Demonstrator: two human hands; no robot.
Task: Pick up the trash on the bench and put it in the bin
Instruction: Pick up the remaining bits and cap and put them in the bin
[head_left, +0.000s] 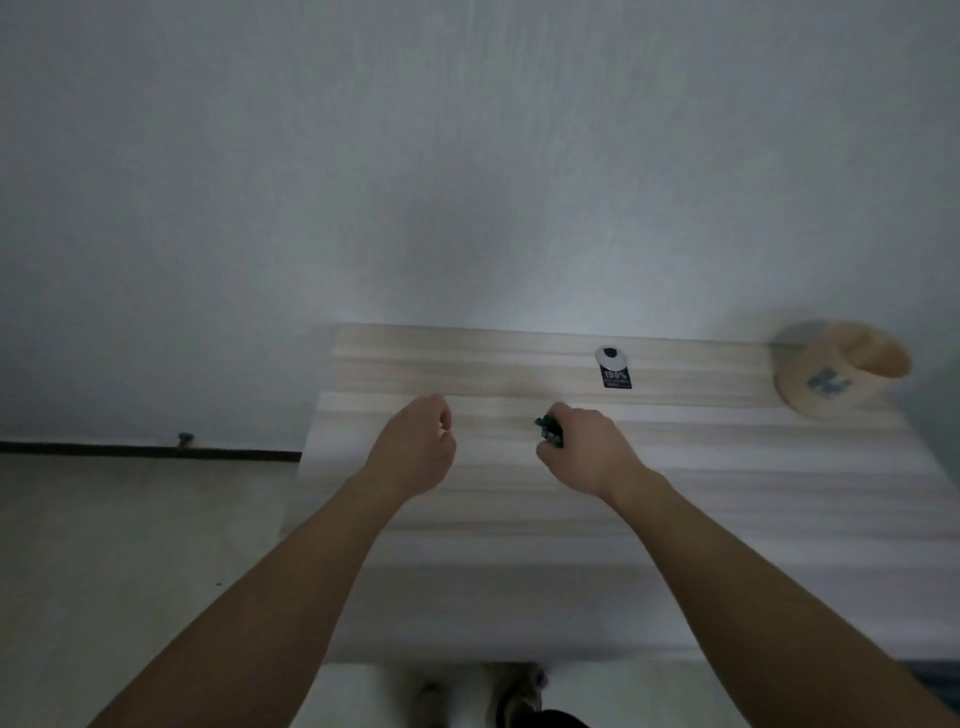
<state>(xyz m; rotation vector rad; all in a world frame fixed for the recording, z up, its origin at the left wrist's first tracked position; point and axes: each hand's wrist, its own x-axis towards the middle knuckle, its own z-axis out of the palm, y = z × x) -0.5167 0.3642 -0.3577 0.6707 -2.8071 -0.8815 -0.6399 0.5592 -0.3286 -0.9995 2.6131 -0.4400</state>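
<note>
A pale wooden bench (519, 571) stands against a white wall. My right hand (587, 447) is over the bench's middle, closed on a small crumpled dark green wrapper (549, 430) that pokes out past my fingers. My left hand (415, 447) hovers beside it to the left, fingers curled in, with nothing visible in it. A black and white packet (614, 369) printed "100%" lies flat near the back edge of the bench. No bin is in view.
A tan cap (836, 374) with a blue logo rests on the bench's back right corner. Grey floor (130, 545) lies to the left, with a dark skirting strip along the wall. My feet show below the bench's front edge.
</note>
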